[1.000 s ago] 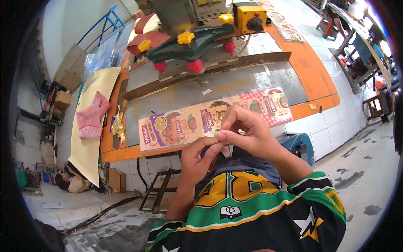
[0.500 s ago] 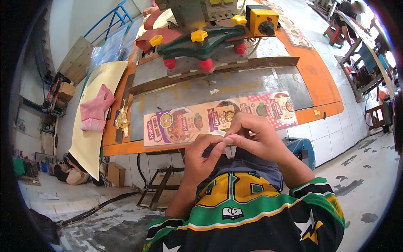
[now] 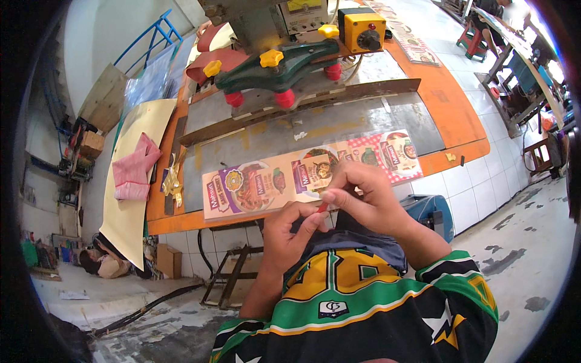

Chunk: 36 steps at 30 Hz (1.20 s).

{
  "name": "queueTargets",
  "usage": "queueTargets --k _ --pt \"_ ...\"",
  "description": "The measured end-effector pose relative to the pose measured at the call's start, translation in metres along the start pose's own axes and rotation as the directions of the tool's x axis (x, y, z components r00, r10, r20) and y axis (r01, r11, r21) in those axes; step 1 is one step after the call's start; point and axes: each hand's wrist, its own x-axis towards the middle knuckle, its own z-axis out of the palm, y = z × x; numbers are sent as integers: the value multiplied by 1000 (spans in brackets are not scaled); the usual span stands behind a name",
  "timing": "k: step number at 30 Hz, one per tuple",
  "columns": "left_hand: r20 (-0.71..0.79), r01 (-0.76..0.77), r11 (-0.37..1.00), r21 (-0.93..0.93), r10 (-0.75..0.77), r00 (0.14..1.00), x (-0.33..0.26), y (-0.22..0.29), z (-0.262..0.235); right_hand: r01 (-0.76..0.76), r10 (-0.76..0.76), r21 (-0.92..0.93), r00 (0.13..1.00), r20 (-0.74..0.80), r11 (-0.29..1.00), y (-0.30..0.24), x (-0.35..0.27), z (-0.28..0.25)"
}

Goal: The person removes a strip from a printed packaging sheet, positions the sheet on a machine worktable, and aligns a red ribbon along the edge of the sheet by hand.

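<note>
In front of my body, over the table's near edge, my two hands meet with fingertips bent inward. My left hand is closed in a pinch on a small red piece, too small to tell its kind. Thumb and forefinger of my right hand are pressed together at the upper end of that piece. Just beyond my hands lies a long strip of printed card with food pictures, partly hidden by my right hand. It rests along the near edge of a grey metal plate.
A dark green press arm with yellow star knobs and red feet stands over the plate, beside a yellow control box. A metal bar crosses the plate. On the left are pink cloth, gold foil scraps and a cream sheet.
My hands have stayed nearly in place while the fingers shifted; the red piece now shows between them, where a pale bit showed before. The table view has tilted and moved slightly left.
</note>
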Motion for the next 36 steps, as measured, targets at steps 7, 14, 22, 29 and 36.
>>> queueTargets --k 7,14,22,29,36 --pt "24 64 996 57 -65 998 -8 9 -1 5 9 57 970 -241 998 6 3 -20" --pt "56 127 989 78 -131 990 -21 -1 -3 4 53 149 925 -376 989 5 7 -42" --pt "-51 139 990 29 -138 989 -8 -11 -23 -41 148 239 880 -451 970 10 13 -50" --pt "-137 130 987 91 -116 984 20 -12 -50 -63 148 190 869 -472 980 29 16 -59" --pt "-302 16 969 -248 -93 949 47 -24 -65 -159 213 166 897 -388 973 33 20 -68"
